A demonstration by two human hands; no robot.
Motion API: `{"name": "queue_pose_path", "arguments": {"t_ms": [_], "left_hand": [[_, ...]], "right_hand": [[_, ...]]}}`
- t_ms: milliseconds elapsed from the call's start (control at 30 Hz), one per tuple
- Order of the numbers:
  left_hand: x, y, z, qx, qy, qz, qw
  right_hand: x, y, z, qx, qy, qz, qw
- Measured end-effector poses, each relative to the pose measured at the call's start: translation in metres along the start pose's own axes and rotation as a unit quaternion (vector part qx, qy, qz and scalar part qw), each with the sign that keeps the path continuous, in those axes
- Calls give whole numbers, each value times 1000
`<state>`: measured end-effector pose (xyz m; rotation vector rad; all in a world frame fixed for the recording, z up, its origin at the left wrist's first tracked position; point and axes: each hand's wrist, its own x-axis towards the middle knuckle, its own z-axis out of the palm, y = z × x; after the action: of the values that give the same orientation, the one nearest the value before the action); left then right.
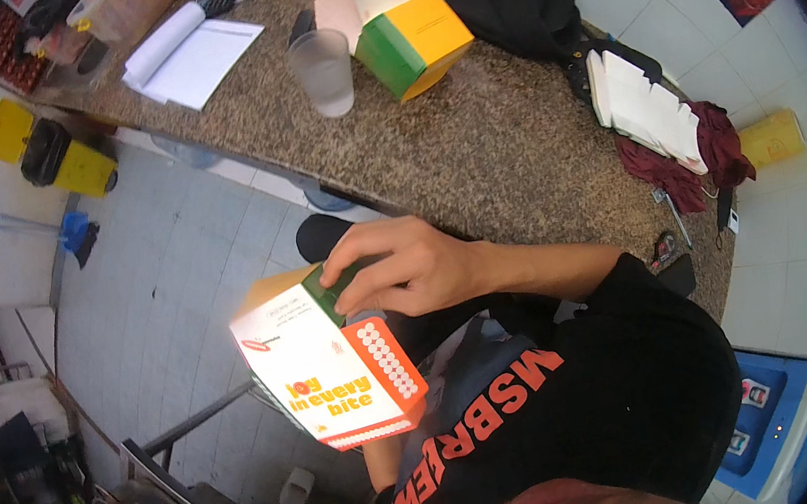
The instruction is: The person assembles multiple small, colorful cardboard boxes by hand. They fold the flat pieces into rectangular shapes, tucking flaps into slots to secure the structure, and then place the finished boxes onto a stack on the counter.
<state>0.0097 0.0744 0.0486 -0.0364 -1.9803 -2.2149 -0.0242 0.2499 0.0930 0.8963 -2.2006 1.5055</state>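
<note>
Cup (pixel 322 73), notepad (pixel 199 65) beyond handheld carton (pixel 323 373)

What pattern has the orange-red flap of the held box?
The flap has white dots, best seen in the head view.

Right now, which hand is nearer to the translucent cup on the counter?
Right. The right hand touches the upper end of the held carton, below the cup in view; the left hand is hidden behind it, its forearm showing farther down.

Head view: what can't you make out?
Head view:
- Left hand: hidden behind the white-and-orange box; only some forearm shows.
- Box's far side: hidden by its white panel.
- Cloudy cup contents: obscured by its wall.
- Lower-left clutter: blurred, cut by the fisheye rim.
</note>
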Motion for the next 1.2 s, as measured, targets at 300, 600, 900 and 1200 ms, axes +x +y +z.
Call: {"name": "queue_pose_path", "arguments": {"t_ms": [300,600,900,1200], "left_hand": [[15,11,5,188,-2,39,981],[-1,5,3,259,16,145,955],[-5,-4,-2,271,4,199,942],[7,-37,7,55,21,79,995]], "right_hand": [[0,2,10,-132,8,51,990],[-3,6,11,38,79,210,974],[0,4,9,50,75,222,971],[3,-4,2,64,23,265,962]]}}
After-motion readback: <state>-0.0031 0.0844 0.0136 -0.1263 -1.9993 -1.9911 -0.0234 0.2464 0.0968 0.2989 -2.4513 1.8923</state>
